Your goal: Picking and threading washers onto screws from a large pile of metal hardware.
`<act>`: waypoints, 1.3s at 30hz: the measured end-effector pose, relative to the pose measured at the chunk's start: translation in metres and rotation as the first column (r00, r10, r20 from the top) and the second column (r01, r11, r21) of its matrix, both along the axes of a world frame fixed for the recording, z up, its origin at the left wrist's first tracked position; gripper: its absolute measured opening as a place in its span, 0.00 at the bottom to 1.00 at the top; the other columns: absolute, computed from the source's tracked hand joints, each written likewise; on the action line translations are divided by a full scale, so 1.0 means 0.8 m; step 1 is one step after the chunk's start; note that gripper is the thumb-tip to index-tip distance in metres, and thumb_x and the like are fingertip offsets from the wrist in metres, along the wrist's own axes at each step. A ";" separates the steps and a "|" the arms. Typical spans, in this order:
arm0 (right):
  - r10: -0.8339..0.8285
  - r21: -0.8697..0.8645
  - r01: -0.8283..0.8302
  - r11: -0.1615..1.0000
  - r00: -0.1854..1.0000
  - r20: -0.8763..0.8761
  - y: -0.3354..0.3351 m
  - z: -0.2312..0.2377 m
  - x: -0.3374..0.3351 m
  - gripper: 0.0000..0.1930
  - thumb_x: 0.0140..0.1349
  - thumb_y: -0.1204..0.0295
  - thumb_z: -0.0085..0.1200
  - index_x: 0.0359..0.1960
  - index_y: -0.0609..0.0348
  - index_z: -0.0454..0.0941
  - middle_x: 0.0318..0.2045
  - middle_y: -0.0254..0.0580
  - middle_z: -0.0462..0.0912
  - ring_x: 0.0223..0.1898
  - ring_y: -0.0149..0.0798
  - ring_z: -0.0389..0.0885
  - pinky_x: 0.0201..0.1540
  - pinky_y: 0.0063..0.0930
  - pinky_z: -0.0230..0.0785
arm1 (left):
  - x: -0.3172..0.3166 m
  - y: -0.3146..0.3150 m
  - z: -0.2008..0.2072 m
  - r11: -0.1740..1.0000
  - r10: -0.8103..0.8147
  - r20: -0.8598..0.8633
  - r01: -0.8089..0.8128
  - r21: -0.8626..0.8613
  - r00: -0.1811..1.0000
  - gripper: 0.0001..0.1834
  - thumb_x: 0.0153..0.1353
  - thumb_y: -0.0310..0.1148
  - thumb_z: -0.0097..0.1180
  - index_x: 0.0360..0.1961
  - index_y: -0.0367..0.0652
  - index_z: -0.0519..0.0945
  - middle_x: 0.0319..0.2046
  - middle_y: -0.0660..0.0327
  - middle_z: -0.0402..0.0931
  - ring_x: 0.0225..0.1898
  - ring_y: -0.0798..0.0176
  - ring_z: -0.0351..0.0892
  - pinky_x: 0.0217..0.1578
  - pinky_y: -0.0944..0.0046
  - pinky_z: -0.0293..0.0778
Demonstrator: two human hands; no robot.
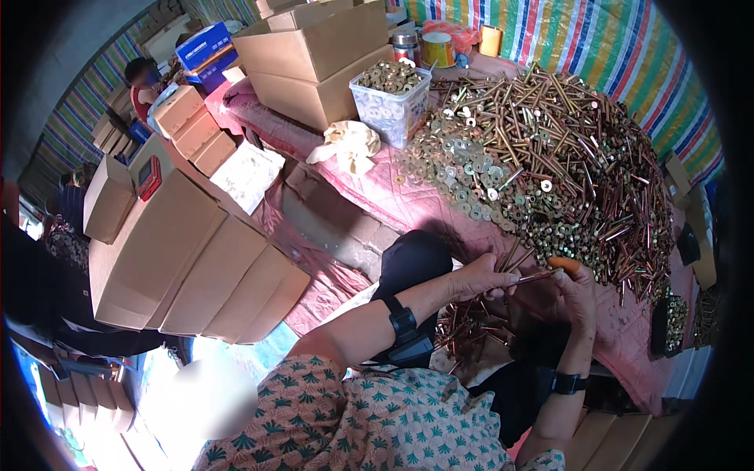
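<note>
My left hand (477,278) is closed around one end of a long brassy bolt (536,277), and other thin rods stick up beside its fingers. My right hand (577,289), with an orange cover on a finger, pinches the bolt's other end; whether a nut or washer is between those fingertips is too small to tell. Below both hands, more bolts (475,330) lie loose in my lap. Just beyond the hands spread small nuts (554,235), flat washers (479,177) and a large heap of long bolts (542,118).
A clear plastic tub (390,102) full of washers stands at the back, beside a crumpled cloth (348,147) and large cardboard boxes (314,59). More cartons (188,243) are stacked at left, with a red device (149,178) on top. Another person (144,90) is far left.
</note>
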State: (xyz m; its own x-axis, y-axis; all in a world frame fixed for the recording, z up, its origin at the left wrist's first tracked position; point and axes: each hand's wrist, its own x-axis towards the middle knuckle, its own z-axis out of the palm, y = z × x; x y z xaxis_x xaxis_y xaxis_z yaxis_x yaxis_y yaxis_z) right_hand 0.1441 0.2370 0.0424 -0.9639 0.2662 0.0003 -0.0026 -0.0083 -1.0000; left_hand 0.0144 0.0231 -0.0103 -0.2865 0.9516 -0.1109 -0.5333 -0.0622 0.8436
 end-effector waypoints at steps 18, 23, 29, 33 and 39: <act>-0.011 -0.336 -0.008 0.942 0.998 -0.056 0.009 -0.020 0.006 0.12 0.60 0.77 0.57 0.46 0.62 0.76 0.29 0.29 0.76 0.23 0.20 0.66 0.25 0.13 0.60 | 0.006 0.003 0.005 1.000 0.000 0.001 0.000 -0.002 1.000 0.11 0.63 0.34 0.58 0.41 0.40 0.74 0.26 0.61 0.75 0.17 0.78 0.64 0.15 0.77 0.58; -0.044 -0.304 0.005 0.953 0.992 -0.122 0.004 -0.028 0.003 0.12 0.57 0.76 0.61 0.43 0.61 0.78 0.28 0.29 0.77 0.24 0.22 0.69 0.26 0.15 0.62 | 0.007 0.002 -0.001 1.000 0.006 0.019 -0.006 0.009 1.000 0.11 0.63 0.35 0.58 0.40 0.40 0.74 0.25 0.61 0.75 0.16 0.77 0.63 0.15 0.76 0.57; 0.002 -0.210 -0.030 0.977 0.991 -0.133 0.015 -0.028 0.010 0.11 0.57 0.76 0.62 0.42 0.60 0.79 0.31 0.31 0.80 0.26 0.22 0.72 0.28 0.14 0.64 | 0.010 0.004 0.000 1.000 -0.024 -0.005 0.024 -0.008 1.000 0.11 0.63 0.36 0.59 0.40 0.42 0.74 0.25 0.62 0.74 0.16 0.78 0.62 0.15 0.77 0.57; -0.052 -0.191 0.038 0.981 0.996 -0.070 0.012 -0.024 0.011 0.11 0.56 0.76 0.62 0.42 0.59 0.78 0.30 0.30 0.80 0.26 0.22 0.72 0.28 0.15 0.64 | 0.008 0.006 -0.003 0.999 -0.033 0.013 0.033 0.002 0.999 0.12 0.62 0.36 0.59 0.41 0.41 0.73 0.25 0.62 0.74 0.16 0.78 0.62 0.15 0.76 0.57; -0.116 -0.170 0.103 0.980 0.991 -0.066 0.009 -0.033 0.001 0.10 0.58 0.73 0.61 0.40 0.57 0.77 0.25 0.25 0.75 0.23 0.18 0.69 0.24 0.12 0.60 | 0.008 0.009 -0.004 1.000 0.004 0.031 -0.003 -0.023 1.000 0.13 0.63 0.35 0.58 0.44 0.40 0.73 0.25 0.62 0.74 0.17 0.77 0.62 0.16 0.76 0.57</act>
